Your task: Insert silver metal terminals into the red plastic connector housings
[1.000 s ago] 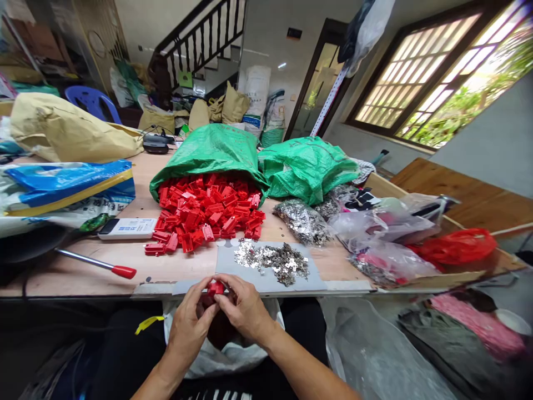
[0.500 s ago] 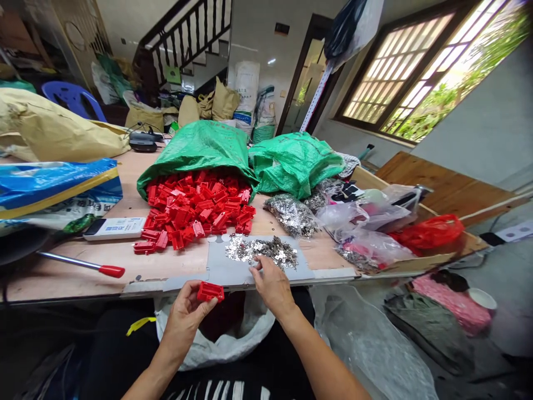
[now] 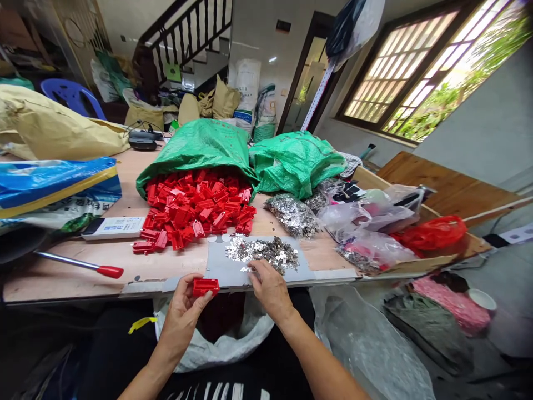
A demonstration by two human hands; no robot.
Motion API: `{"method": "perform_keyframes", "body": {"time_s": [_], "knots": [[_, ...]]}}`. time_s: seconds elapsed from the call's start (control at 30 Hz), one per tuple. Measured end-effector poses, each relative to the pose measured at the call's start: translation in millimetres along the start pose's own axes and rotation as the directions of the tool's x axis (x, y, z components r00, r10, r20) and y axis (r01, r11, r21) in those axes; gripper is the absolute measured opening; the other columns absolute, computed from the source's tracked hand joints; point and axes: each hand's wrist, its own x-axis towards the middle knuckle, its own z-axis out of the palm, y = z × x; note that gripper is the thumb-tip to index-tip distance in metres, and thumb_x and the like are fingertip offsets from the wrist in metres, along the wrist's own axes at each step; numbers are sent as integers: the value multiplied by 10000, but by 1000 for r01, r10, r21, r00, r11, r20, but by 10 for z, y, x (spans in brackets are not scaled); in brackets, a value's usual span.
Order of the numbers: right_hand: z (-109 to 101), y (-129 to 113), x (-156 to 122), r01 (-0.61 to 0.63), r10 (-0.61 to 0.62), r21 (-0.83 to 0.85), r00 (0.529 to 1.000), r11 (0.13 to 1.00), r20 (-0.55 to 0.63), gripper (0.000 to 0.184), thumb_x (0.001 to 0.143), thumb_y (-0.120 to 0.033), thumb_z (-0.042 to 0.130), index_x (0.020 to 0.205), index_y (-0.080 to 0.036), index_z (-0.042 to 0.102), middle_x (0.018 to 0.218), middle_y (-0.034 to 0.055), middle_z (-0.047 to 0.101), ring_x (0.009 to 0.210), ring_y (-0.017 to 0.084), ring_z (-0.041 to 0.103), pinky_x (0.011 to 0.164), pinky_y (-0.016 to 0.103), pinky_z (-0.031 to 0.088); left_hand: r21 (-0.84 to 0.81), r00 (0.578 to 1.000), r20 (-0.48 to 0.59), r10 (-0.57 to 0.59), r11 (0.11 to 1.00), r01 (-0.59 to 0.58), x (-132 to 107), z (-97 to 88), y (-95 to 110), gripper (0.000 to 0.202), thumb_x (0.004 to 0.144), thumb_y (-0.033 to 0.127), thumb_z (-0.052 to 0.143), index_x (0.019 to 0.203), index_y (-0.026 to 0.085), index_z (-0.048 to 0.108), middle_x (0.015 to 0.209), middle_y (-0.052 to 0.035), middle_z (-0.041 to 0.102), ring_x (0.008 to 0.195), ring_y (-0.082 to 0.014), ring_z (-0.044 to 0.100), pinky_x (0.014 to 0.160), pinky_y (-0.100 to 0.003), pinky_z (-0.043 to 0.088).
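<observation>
My left hand [image 3: 183, 312] pinches a small red plastic housing [image 3: 205, 286] just in front of the table's near edge. My right hand [image 3: 268, 287] rests on the grey sheet [image 3: 227, 269], fingertips pressed together at the near edge of a heap of small shiny metal pieces [image 3: 266, 253]; what they grip is too small to see. A big pile of the same red housings [image 3: 194, 208] spills from a green sack [image 3: 200, 147] further back. Below my hands, a white bag [image 3: 227, 344] sits open in my lap.
A second green sack [image 3: 295, 161], clear bags of metal pieces [image 3: 291, 214], a red bag [image 3: 433, 233], a white remote [image 3: 112, 226], a red-tipped metal rod [image 3: 83, 265] and a blue-and-white sack [image 3: 50, 189] crowd the wooden table [image 3: 62, 278]. More bags lie on the floor at right.
My hands, joined on the red housing a second ago, parted. The right one reached to the metal pieces and stays there; the left keeps the housing, slightly higher now.
</observation>
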Motion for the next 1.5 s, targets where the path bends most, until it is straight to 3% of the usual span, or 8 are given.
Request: {"method": "perform_keyframes", "body": {"time_s": [0.37,0.57,0.63,0.73,0.9,1.1,1.33,1.5], "knots": [[15,-1,109,14,-13,-32,999,999,34,92,865,-163,545,847,-208,623,883,40,646,792,162,607,711,251,429,229,983,10,184,956,-182,-25,-15,-27,324,742,281,717,1023,225,566,948,-42,711,902,-224,685,840,-335,516],[-96,-152,75,43,-55,268,998,963,36,101,885,-224,503,850,-197,594,766,2,622,655,126,545,615,220,394,321,967,17,254,915,-246,-30,-15,-16,303,755,263,710,1034,233,595,974,-42,701,897,-218,676,862,-327,497],[-156,-232,52,24,-53,394,997,919,64,112,883,-262,518,839,-191,592,725,-13,608,573,104,491,553,210,368,221,984,33,176,959,-179,-33,13,25,321,746,270,722,1042,228,603,976,-41,703,904,-215,671,869,-324,491],[-226,-352,21,4,-44,515,997,857,65,116,856,-286,570,835,-179,611,711,-19,610,530,87,455,516,206,351,-114,988,145,-59,991,76,-49,52,140,467,765,287,708,1199,242,542,1013,-39,699,934,-214,670,902,-353,483],[-244,-486,-14,40,-83,555,995,831,52,105,859,-270,581,849,-182,638,713,-9,635,590,102,516,570,210,396,-456,888,350,-299,773,440,-69,36,279,512,832,252,616,1319,242,456,851,-29,673,713,-167,669,738,-336,515],[-177,-525,-14,178,-221,481,975,859,35,63,863,-203,582,881,-202,642,801,14,668,687,127,585,662,234,448,-537,837,453,-308,655,532,-55,30,210,159,838,250,580,993,213,577,738,-14,624,535,-109,561,559,-245,430],[-125,-453,-22,374,-401,431,915,821,-31,115,888,-144,531,930,-197,624,861,49,661,812,152,609,745,258,482,-533,818,492,-298,640,554,-74,70,176,101,876,254,514,940,188,555,705,-18,605,481,-98,520,503,-230,376],[-121,-431,-44,411,-456,379,890,829,31,155,916,-165,499,982,-211,631,894,53,658,853,156,613,773,267,496,-514,807,500,-313,642,568,-88,105,172,106,868,247,516,942,184,556,673,-10,598,461,-102,516,489,-234,379]]}}
